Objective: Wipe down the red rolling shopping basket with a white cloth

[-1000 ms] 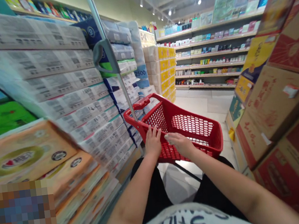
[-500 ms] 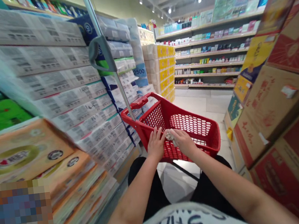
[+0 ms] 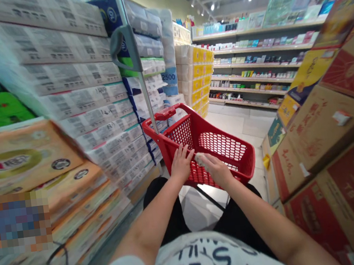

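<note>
The right hand holds a crumpled pale cloth beneath its fingers, at the near side of the red shopping cart. Just left, the left hand spreads, holding nothing. The cart's long axis slants crosswise, handle leftward.

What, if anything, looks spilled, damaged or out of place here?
Nothing spilled or damaged stands out around the cart. Only a pixelated patch by the orange packs, lower left, looks odd: it hides what lies behind.
</note>
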The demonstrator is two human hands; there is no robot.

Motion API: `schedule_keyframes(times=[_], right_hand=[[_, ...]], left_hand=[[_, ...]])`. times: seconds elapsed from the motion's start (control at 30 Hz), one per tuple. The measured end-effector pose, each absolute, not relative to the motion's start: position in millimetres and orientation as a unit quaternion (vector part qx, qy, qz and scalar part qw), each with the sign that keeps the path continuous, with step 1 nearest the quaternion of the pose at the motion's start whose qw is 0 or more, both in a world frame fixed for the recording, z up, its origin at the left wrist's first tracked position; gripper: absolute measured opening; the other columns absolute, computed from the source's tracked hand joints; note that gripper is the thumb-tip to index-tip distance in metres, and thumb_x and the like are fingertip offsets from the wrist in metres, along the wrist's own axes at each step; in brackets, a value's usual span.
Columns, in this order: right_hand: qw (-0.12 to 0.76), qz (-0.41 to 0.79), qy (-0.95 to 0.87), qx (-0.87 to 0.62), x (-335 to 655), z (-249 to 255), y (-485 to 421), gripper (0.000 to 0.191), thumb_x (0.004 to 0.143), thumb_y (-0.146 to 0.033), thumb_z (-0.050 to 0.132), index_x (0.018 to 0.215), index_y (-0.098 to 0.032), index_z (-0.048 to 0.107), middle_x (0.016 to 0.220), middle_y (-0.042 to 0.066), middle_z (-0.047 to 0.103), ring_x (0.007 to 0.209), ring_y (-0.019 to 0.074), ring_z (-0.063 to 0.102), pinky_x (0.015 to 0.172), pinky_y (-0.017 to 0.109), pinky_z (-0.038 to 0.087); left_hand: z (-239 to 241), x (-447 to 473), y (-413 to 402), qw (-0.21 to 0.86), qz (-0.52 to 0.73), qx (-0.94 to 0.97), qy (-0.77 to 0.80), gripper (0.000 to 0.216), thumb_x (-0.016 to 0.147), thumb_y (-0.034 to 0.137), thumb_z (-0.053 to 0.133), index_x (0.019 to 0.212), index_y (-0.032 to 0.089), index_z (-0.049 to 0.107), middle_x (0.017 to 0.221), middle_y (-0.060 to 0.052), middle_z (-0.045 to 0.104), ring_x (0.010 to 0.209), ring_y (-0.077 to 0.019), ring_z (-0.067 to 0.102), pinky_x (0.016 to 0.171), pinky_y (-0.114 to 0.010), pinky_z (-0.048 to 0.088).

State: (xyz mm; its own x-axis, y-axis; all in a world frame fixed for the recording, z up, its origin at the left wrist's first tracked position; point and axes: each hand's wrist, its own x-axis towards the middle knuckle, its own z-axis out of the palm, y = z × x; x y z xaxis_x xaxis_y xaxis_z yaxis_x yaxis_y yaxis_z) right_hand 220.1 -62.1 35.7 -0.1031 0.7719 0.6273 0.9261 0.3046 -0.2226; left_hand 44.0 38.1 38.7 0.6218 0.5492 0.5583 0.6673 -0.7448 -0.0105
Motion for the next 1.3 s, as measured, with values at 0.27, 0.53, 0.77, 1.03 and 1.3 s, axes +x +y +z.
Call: schedule_keyframes(times=[0.27, 0.53, 0.77, 1.03, 1.3], right_hand=[[0.316, -0.152, -0.723, -0.596, 225, 31, -68, 0.047, 0.088, -0.011, 0.046, 0.133, -0.021, 0.052, 0.13, 0.01, 0.057, 0.116, 0.0235, 0.055, 0.096, 0.038, 0.048], [0.347, -0.148, -0.692, -0.615, 228, 25, -79, 0.045, 0.09, -0.015, 0.045, 0.134, -0.021, 0.051, 0.129, 0.009, 0.057, 0.113, 0.0219, 0.057, 0.094, 0.035, 0.051], [0.304, -0.178, -0.704, -0.617, 233, 28, -84, 0.047, 0.087, -0.011, 0.044, 0.133, -0.02, 0.053, 0.131, 0.012, 0.055, 0.109, 0.0247, 0.058, 0.09, 0.038, 0.053], [0.297, -0.192, -0.746, -0.564, 229, 25, -94, 0.045, 0.089, -0.01, 0.041, 0.127, -0.025, 0.059, 0.132, 0.008, 0.056, 0.117, 0.0233, 0.054, 0.101, 0.042, 0.046], [0.307, -0.076, -0.622, -0.716, 238, 42, -81, 0.04, 0.091, -0.024, 0.046, 0.13, -0.022, 0.053, 0.095, 0.006, 0.07, 0.079, 0.0208, 0.066, 0.068, 0.03, 0.055]], left_hand=[[42, 44, 37, 0.098, -0.264, -0.894, -0.349, 0.057, 0.081, 0.009, 0.049, 0.137, 0.022, 0.048, 0.152, -0.01, 0.033, 0.145, -0.0286, 0.011, 0.116, -0.047, 0.023], [42, 43, 37, 0.098, -0.26, -0.898, -0.342, 0.058, 0.081, 0.01, 0.05, 0.138, 0.022, 0.047, 0.152, -0.01, 0.032, 0.145, -0.0292, 0.01, 0.116, -0.047, 0.023], [42, 44, 37, 0.095, -0.261, -0.894, -0.353, 0.057, 0.082, 0.009, 0.049, 0.137, 0.021, 0.047, 0.152, -0.011, 0.032, 0.145, -0.0304, 0.01, 0.116, -0.048, 0.024], [41, 44, 37, 0.096, -0.261, -0.894, -0.35, 0.057, 0.08, 0.008, 0.049, 0.137, 0.02, 0.048, 0.152, -0.011, 0.032, 0.145, -0.0298, 0.01, 0.116, -0.048, 0.024], [41, 44, 36, 0.099, -0.263, -0.895, -0.347, 0.059, 0.079, 0.008, 0.05, 0.137, 0.02, 0.048, 0.151, -0.012, 0.033, 0.145, -0.03, 0.011, 0.116, -0.048, 0.023]])
